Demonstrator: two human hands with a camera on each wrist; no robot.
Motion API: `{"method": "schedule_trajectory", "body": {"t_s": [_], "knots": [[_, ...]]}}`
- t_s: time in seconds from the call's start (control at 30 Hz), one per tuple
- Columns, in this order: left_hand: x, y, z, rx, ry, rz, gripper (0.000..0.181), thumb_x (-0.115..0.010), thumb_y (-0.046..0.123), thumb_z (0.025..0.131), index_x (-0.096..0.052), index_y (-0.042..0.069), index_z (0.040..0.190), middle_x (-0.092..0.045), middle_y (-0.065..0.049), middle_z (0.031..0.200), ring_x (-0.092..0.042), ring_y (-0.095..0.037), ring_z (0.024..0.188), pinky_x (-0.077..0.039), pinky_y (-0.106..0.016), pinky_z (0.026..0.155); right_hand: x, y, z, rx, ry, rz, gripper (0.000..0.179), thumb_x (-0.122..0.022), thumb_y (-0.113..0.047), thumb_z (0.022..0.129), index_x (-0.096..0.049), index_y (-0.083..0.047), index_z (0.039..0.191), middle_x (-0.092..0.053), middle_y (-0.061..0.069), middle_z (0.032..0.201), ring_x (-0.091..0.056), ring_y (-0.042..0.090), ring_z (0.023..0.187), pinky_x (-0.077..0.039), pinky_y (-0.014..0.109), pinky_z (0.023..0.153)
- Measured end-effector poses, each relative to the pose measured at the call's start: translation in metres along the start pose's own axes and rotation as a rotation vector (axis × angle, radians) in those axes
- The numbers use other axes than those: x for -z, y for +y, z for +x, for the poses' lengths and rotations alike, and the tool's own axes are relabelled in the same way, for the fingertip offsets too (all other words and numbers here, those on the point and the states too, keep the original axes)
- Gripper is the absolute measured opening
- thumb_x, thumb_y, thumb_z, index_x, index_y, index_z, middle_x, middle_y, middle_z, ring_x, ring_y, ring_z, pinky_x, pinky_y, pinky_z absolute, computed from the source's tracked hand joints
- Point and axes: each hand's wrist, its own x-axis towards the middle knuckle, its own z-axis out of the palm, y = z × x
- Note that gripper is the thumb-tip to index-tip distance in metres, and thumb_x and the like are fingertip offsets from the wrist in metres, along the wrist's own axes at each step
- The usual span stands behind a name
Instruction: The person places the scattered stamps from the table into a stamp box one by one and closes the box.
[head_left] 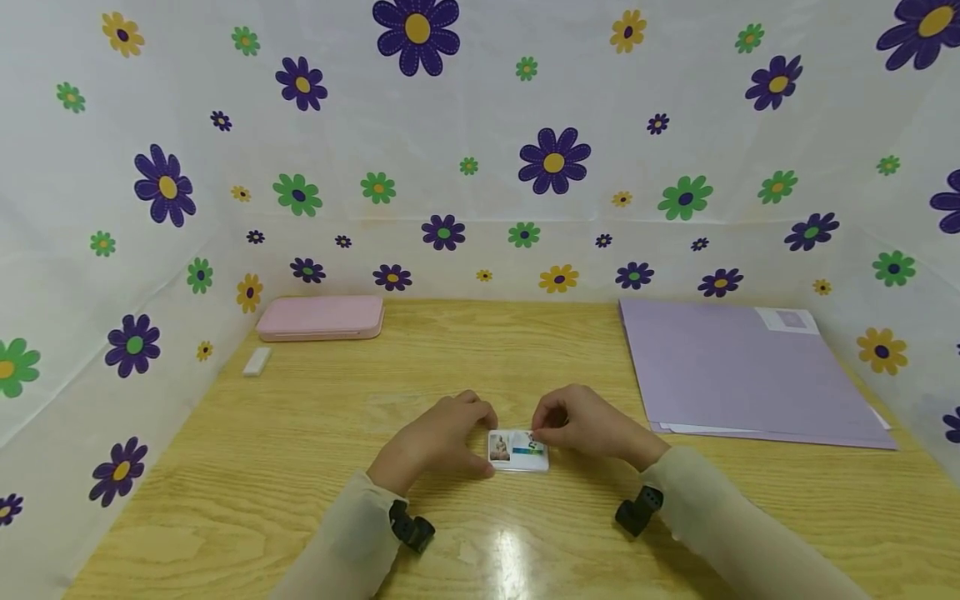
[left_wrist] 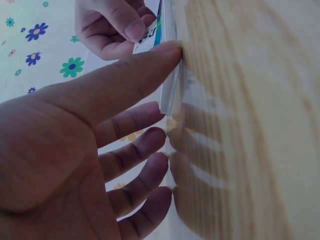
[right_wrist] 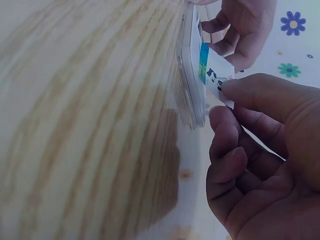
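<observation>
A small flat white case (head_left: 517, 465) with a clear rim lies on the table, a picture sticker (head_left: 499, 447) on its left part. The left hand (head_left: 442, 437) holds it by its left end, thumb at the near edge and index finger at the far corner; the other fingers (left_wrist: 145, 172) rest along the tabletop. Between thumb and index finger, the right hand (head_left: 588, 425) pinches a white panda-printed sticker (right_wrist: 217, 77) with a jagged edge. That piece stands tilted up off the case, beside a teal band (right_wrist: 203, 57). The sticker's tip is hidden under the thumb.
A pink pencil case (head_left: 322, 318) stands at the back left, with a white eraser-like block (head_left: 257, 362) in front of it. Purple folders (head_left: 742, 367) with papers inside lie at the right. A flower-printed sheet (head_left: 480, 167) encloses the wooden table (head_left: 300, 500) behind and at both sides.
</observation>
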Motion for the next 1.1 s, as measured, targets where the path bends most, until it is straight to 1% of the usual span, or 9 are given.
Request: {"method": "schedule_trajectory", "body": {"t_s": [0.2,0.37,0.53,0.87,1.1], "knots": [[0.0005,0.001,0.0002,-0.001,-0.007,-0.009,0.048,-0.087,0.031,0.076,-0.063,0.017,0.114,-0.053,0.003,0.112,-0.05,-0.02,0.103,-0.045,-0.038,0.093,-0.0008,-0.0015,-0.0004,-0.01,-0.004,-0.003,0.006,-0.073,-0.013,0.091,-0.071,-0.017,0.086,-0.065,-0.007,0.08,-0.056,0.014,0.071,-0.048,0.027,0.064],[0.0004,0.0005,0.0002,0.002,-0.01,-0.009,0.047,-0.087,0.032,0.076,-0.063,0.018,0.115,-0.053,0.003,0.113,-0.05,-0.02,0.104,-0.045,-0.039,0.093,-0.0022,-0.0026,-0.0014,-0.013,-0.017,0.005,0.008,-0.073,-0.012,0.091,-0.071,-0.016,0.085,-0.064,-0.006,0.079,-0.056,0.014,0.071,-0.048,0.027,0.064],[0.0009,0.0006,0.0004,-0.004,-0.006,-0.011,0.047,-0.087,0.031,0.075,-0.063,0.017,0.113,-0.053,0.003,0.112,-0.05,-0.021,0.103,-0.045,-0.039,0.092,-0.003,-0.0023,-0.0014,-0.014,-0.019,-0.006,0.008,-0.073,-0.012,0.091,-0.07,-0.016,0.084,-0.064,-0.006,0.078,-0.056,0.014,0.069,-0.048,0.027,0.063],[0.0001,0.0011,0.0,0.01,-0.005,-0.008,0.047,-0.087,0.032,0.075,-0.063,0.019,0.113,-0.053,0.004,0.113,-0.05,-0.02,0.104,-0.044,-0.039,0.093,-0.005,-0.0018,0.0001,-0.007,-0.015,-0.05,0.008,-0.073,-0.012,0.09,-0.07,-0.017,0.084,-0.063,-0.008,0.076,-0.057,0.012,0.067,-0.049,0.028,0.062],[0.0005,0.0007,-0.0003,0.007,-0.003,-0.012,0.047,-0.088,0.031,0.075,-0.063,0.018,0.113,-0.053,0.004,0.113,-0.05,-0.02,0.104,-0.045,-0.039,0.093,-0.0058,-0.0016,0.0004,-0.008,-0.009,-0.042,0.008,-0.074,-0.012,0.09,-0.07,-0.017,0.085,-0.063,-0.007,0.077,-0.057,0.012,0.068,-0.048,0.028,0.061]]}}
